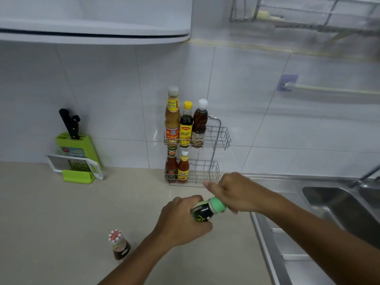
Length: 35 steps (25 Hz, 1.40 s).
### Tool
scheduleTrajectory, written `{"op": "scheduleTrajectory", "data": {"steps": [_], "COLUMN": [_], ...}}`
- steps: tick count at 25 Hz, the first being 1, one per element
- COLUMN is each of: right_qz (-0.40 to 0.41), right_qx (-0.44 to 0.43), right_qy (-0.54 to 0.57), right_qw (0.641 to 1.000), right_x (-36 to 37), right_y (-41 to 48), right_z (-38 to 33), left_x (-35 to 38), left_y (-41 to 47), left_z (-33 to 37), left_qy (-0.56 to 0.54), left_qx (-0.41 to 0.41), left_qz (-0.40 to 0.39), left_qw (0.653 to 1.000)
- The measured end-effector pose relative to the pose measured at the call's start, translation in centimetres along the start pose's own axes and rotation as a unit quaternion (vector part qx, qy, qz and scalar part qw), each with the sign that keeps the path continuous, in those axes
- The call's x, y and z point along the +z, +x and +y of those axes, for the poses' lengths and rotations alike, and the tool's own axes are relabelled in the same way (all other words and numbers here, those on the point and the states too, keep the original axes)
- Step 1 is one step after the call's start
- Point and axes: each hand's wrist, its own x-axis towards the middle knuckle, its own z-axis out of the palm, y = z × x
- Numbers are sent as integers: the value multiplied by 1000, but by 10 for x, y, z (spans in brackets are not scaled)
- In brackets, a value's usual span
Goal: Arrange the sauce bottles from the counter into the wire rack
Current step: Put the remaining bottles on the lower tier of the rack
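A dark sauce bottle with a green cap (205, 210) is held tilted above the counter. My left hand (181, 219) grips its body; my right hand (232, 192) closes on the green cap. The two-tier wire rack (218, 138) stands against the tiled wall just beyond my hands. Its upper tier holds three bottles: a tall orange one (172, 118), a yellow-capped dark one (186, 126) and a white-capped brown one (199, 124). The lower tier holds two red sauce bottles (177, 167). A small dark bottle with a red-and-white cap (119, 244) stands on the counter at lower left.
A green knife block with black-handled knives (76, 145) and a grater (74, 164) sit at the back left of the beige counter (51, 212). A steel sink (339, 204) with a tap lies to the right. A cabinet overhangs above; a dish rack hangs at upper right.
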Motion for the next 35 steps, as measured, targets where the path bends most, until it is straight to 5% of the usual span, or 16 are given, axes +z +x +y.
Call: {"op": "scheduleTrajectory", "data": {"steps": [2, 5, 8, 14, 17, 19, 22, 25, 29, 35], "right_qz": [-45, 79, 125, 177, 194, 211, 145, 60, 173, 318], "right_qx": [77, -131, -215, -59, -29, 3, 89, 55, 89, 173], "right_qy": [63, -18, -87, 59, 76, 134, 382, 445, 429, 295], "right_qw": [994, 988, 965, 981, 978, 968, 908, 892, 882, 884], "right_x": [-4, -8, 3, 32, 42, 42, 32, 32, 44, 80], "right_y": [-1, -2, 3, 20, 26, 39, 62, 78, 113, 176], "right_z": [1, 3, 4, 21, 28, 33, 47, 71, 107, 144], "left_x": [1, -12, -16, 4, 13, 13, 0, -10, -17, -46], "left_y": [2, 6, 10, 27, 34, 47, 80, 111, 143, 191], "left_z": [8, 13, 14, 14, 7, 7, 6, -10, -65, -145], "left_qy": [-147, -389, -433, -171, 56, 110, -57, -151, -139, -146], "left_qx": [-20, -59, -68, -97, -47, -41, -80, -109, -156, -332], "left_qz": [-46, -236, -316, -41, 59, 95, 43, -32, -99, -5], "left_qw": [988, 888, 841, 980, 996, 989, 994, 982, 973, 932]}}
